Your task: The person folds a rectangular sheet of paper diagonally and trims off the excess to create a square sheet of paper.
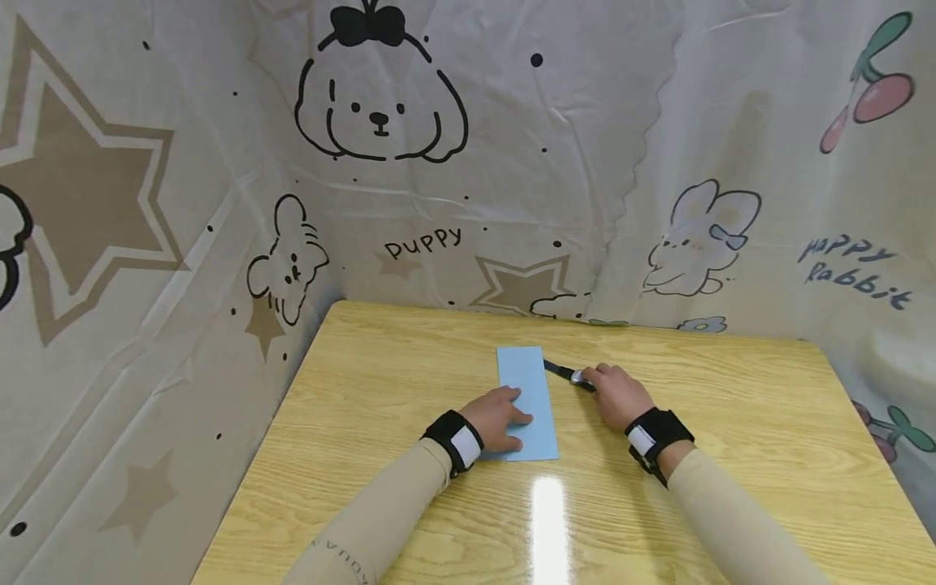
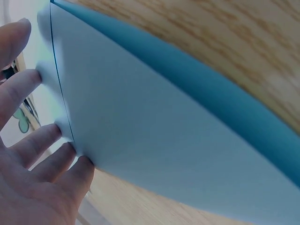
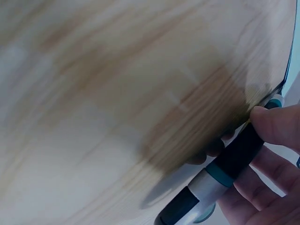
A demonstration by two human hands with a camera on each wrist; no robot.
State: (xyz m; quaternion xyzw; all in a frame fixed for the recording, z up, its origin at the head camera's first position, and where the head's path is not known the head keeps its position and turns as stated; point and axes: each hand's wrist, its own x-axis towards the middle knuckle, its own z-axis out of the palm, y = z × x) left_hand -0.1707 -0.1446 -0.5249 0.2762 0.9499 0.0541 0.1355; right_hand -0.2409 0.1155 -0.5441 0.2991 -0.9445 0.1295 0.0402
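Observation:
A light blue sheet of paper [image 1: 528, 370], folded over in layers, lies upright on the table. My left hand [image 1: 499, 419] rests on its lower left part with fingers spread. In the left wrist view, the paper [image 2: 136, 108] bows up with a gap between layers, and the left hand's fingertips [image 2: 85, 165] touch it. My right hand [image 1: 620, 395] grips what looks like a utility knife [image 1: 561, 371], its dark thin end meeting the paper's upper right edge. The right wrist view shows thumb and fingers round the knife's black, white and teal handle [image 3: 239, 150].
The wood-grain table [image 1: 380, 357] spreads around the paper, with a glare streak near its front. Behind and at the left hangs a pale curtain [image 1: 512, 179] with cartoon prints. Both wrists wear black straps [image 1: 455, 441].

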